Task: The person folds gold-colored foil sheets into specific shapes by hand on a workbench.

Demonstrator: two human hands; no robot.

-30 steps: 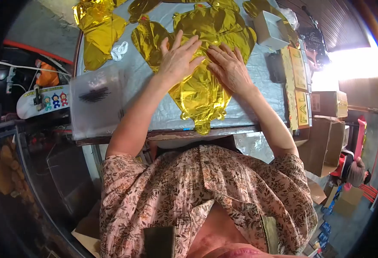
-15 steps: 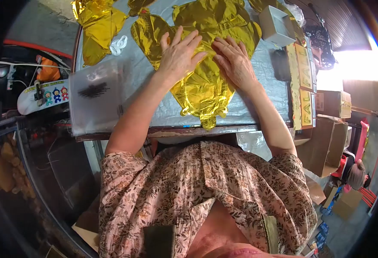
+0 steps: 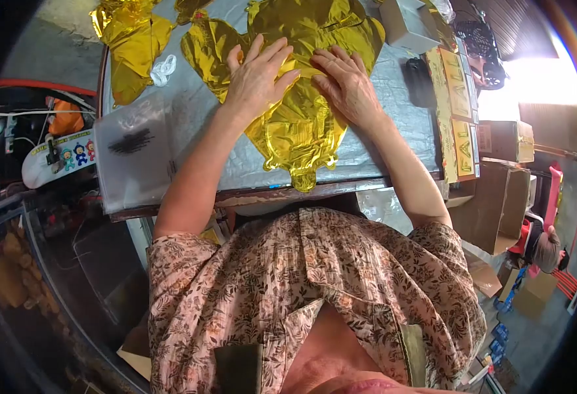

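Note:
A flat, uninflated gold foil balloon (image 3: 301, 134) lies spread on the grey-covered table (image 3: 384, 141), its narrow tab pointing at my body. My left hand (image 3: 255, 77) rests on its left part with fingers spread. On the right part lies my right hand (image 3: 347, 84), fingers stretched out and palm down. Both hands press on the foil without gripping it. Creases run across the foil between them. More gold foil (image 3: 134, 56) lies at the table's far left, beside a small coil of white ribbon (image 3: 163, 70).
A clear plastic bag (image 3: 134, 157) with dark print lies at the left edge. At the right stand an open white box (image 3: 410, 26), a black object (image 3: 418, 82) and yellow boxes (image 3: 462, 92). Cardboard boxes (image 3: 492, 203) are stacked beyond the table. A skateboard deck (image 3: 58, 159) is at the left.
The whole view has shifted slightly, so the table and balloon appear a little further left and up. Both hands stay flat on the foil in nearly the same places.

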